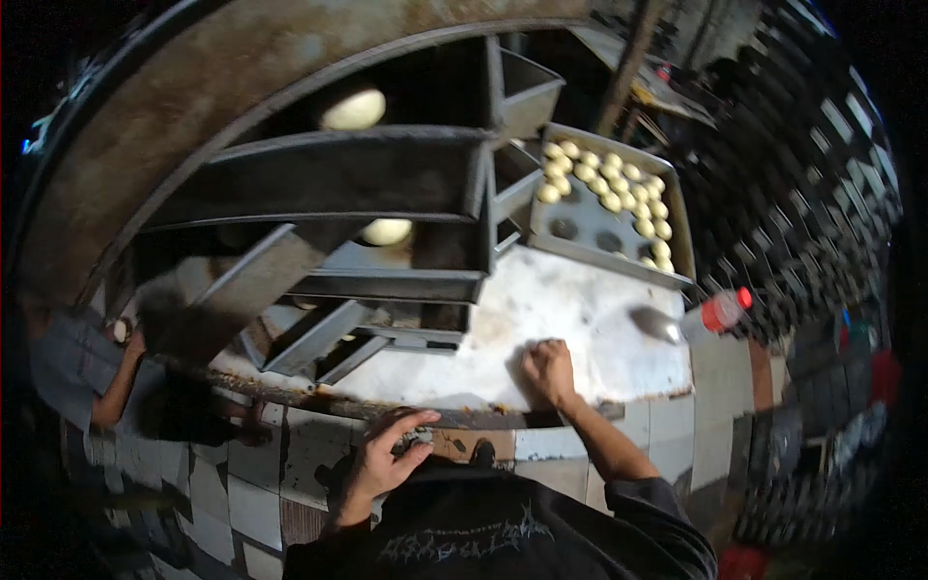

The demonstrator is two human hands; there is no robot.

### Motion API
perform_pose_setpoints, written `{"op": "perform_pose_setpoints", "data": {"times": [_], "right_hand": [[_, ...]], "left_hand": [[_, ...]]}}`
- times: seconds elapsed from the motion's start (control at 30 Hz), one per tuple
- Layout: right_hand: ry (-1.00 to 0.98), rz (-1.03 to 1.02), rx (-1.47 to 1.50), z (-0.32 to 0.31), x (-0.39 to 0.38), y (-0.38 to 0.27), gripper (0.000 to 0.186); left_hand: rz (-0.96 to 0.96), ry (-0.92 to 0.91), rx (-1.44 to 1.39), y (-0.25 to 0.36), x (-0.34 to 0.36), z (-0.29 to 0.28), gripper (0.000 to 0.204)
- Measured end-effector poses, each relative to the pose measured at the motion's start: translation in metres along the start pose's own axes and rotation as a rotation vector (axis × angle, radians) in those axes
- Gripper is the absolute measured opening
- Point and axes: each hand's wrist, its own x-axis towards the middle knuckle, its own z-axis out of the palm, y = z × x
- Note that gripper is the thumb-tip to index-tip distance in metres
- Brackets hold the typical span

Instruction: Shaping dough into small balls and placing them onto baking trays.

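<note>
My right hand (549, 369) rests on the floury white worktop (503, 309), its fingers curled into a fist. Whatever may be under or inside that fist is hidden. Near the table's front edge, in front of my body, my left hand (391, 456) is held with thumb and fingers curved apart. A greyish patch shows between them; whether it lies in the hand or beyond it is unclear. Beyond my right hand, a rectangular metal tray (601, 259) carries many small pale dough balls (611, 202), grouped mostly along its far and right sides.
Long dark metal tins (329, 179) are stacked on the left, with large pale dough lumps (387, 231) in two. A clear bottle (720, 311) with red label and cap lies right. More tins (802, 193) pile up beyond. Another person's arm (118, 387) shows far left.
</note>
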Motion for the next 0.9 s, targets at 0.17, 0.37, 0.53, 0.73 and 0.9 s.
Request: {"op": "perform_pose_setpoints", "data": {"times": [0.17, 0.37, 0.53, 0.73, 0.9], "right_hand": [[0.46, 0.534, 0.874, -0.108, 0.035, 0.05, 0.019], [0.655, 0.934, 1.076, -0.147, -0.02, 0.073, 0.017], [0.591, 1.027, 0.935, -0.109, -0.058, 0.071, 0.019], [-0.35, -0.019, 0.029, -0.064, 0.021, 0.001, 0.05], [-0.735, -0.256, -0.288, -0.029, 0.024, 0.016, 0.042]], "left_hand": [[-0.161, -0.063, -0.242, -0.042, 0.012, 0.025, 0.029], [-0.424, -0.091, -0.308, -0.097, 0.079, 0.126, 0.03], [-0.364, 0.093, -0.082, -0.099, 0.119, 0.175, 0.027], [-0.319, -0.327, -0.21, -0.014, 0.073, 0.104, 0.027], [-0.048, -0.268, -0.152, 0.065, 0.036, -0.028, 0.037]]}}
